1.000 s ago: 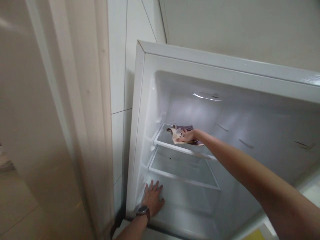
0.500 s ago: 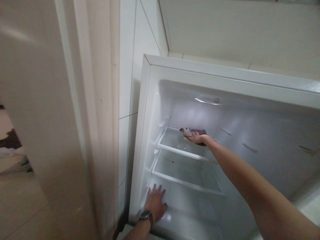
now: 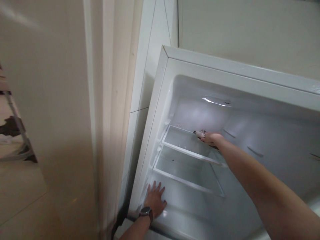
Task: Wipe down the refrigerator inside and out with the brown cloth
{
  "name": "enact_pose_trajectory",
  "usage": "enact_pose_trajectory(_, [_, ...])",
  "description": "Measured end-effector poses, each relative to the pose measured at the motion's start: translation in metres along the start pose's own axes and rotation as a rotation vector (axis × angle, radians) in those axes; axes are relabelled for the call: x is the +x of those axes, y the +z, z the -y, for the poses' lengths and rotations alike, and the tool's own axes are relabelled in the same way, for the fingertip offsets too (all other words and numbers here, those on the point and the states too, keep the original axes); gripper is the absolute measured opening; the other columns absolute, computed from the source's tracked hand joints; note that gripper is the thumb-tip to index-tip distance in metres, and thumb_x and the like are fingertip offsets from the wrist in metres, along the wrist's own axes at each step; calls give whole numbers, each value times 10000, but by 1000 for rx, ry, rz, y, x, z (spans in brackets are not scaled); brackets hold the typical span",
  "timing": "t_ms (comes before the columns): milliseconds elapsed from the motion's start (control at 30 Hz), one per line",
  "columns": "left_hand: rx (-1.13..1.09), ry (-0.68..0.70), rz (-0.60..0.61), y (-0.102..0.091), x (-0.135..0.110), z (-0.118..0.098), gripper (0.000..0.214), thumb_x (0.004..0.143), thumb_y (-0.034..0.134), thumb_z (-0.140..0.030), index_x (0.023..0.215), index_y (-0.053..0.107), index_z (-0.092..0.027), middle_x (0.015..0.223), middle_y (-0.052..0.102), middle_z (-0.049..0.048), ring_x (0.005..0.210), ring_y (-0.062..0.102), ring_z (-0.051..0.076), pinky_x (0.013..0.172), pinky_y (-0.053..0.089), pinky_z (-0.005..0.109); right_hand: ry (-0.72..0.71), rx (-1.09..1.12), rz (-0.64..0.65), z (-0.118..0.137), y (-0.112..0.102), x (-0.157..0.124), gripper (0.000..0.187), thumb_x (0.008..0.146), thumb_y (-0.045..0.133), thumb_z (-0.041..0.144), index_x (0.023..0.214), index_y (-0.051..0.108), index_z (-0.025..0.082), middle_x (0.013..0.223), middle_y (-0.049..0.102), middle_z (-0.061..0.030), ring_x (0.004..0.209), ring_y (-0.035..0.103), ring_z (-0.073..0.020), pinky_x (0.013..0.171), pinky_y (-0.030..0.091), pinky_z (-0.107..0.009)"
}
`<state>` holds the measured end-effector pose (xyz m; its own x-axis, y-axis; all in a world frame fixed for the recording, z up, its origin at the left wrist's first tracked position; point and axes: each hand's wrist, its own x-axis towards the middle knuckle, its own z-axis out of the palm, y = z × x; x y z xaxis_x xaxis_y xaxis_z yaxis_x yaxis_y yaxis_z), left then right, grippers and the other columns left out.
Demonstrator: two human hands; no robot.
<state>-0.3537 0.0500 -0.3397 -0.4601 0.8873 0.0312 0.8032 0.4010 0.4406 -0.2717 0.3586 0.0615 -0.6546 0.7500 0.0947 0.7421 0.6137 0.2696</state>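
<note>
My right hand (image 3: 210, 137) reaches deep into an open white fridge (image 3: 172, 63), closed on a crumpled cloth (image 3: 200, 134). The cloth is pale at its front end, and its dark part is mostly hidden by the hand. It is at the back of the upper glass shelf (image 3: 183, 137); whether it presses the glass or the back wall I cannot tell. Lower down, my left hand (image 3: 155, 201) lies with fingers spread on the fridge's inner surface near its left side, holding nothing. A dark watch (image 3: 146, 211) is on that wrist.
Below the upper shelf sits a second glass shelf (image 3: 182, 170) with a small dark spot. A light (image 3: 217, 101) is set in the fridge ceiling. The fridge door (image 3: 62, 116) stands open at the left. Tiled wall (image 3: 142, 90) shows behind it.
My right hand and the cloth have moved rightward along the upper shelf, and less of the cloth's dark part shows. My left hand stays in place. The view has shifted slightly.
</note>
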Motion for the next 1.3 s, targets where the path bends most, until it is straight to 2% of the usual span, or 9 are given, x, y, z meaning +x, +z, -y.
enact_pose_trajectory(67, [6,1,-1,0,0,0,758,874,452,-582,1592,445,-337,1723,248,4,1613,33,356,1279,-78,599,-21,-50,-44,20,-14,10,629,892,594,561,1414,623,212,1356,644,-239,1237,615,-416,1049,425,-613])
enact_pose_trajectory(167, [3,0,7,-1,-1,0,747,882,448,-578,1590,446,-340,1720,254,5,1612,40,359,1278,-76,608,-149,-99,-157,60,-24,25,647,1006,407,430,1632,320,295,1543,515,-165,1377,525,-344,1131,367,-542])
enact_pose_trajectory(233, [-9,3,11,-1,-2,0,744,889,446,-573,1593,444,-332,1721,251,11,1612,34,361,1279,-83,607,-213,-135,-178,86,-22,33,677,1013,355,291,1666,189,355,1534,530,-141,1355,550,-314,1115,374,-508])
enact_pose_trajectory(300, [-33,12,16,-1,-2,1,745,896,444,-570,1599,435,-322,1725,235,13,1612,16,356,1283,-88,598,-228,-176,-164,106,-17,39,711,993,353,207,1662,187,379,1433,612,-154,1266,619,-311,1039,424,-478])
enact_pose_trajectory(400, [-58,18,32,-3,-3,3,750,899,449,-577,1604,425,-322,1731,212,6,1612,-7,356,1286,-89,596,-202,-231,-153,121,-10,49,703,991,320,165,1655,222,373,1321,673,-176,1208,655,-307,963,458,-449])
enact_pose_trajectory(667, [-101,24,51,-7,-4,3,751,905,466,-589,1603,425,-318,1730,220,27,1610,-6,368,1278,-104,614,-155,-316,-154,130,-2,62,677,1018,262,158,1660,175,354,1326,675,-184,1218,658,-263,971,461,-422])
enact_pose_trajectory(833, [-62,11,11,2,-1,4,736,898,488,-560,1593,445,-320,1721,245,33,1611,18,365,1275,-96,621,-196,-337,-188,130,-9,59,654,1025,262,150,1652,241,337,1308,680,-186,1224,651,-274,960,448,-415])
enact_pose_trajectory(1067, [-26,14,-1,19,7,12,730,899,496,-540,1602,415,-363,1729,210,3,1610,22,362,1268,-103,630,-176,-375,-243,122,-16,64,675,1027,273,142,1671,138,295,1260,695,-203,1169,673,-269,958,447,-427])
enact_pose_trajectory(1300, [-29,23,-9,15,5,12,719,914,487,-555,1599,426,-346,1725,221,21,1610,37,365,1270,-86,636,-156,-368,-244,125,-13,67,667,1027,277,140,1669,171,288,1234,704,-198,1158,680,-269,929,472,-404])
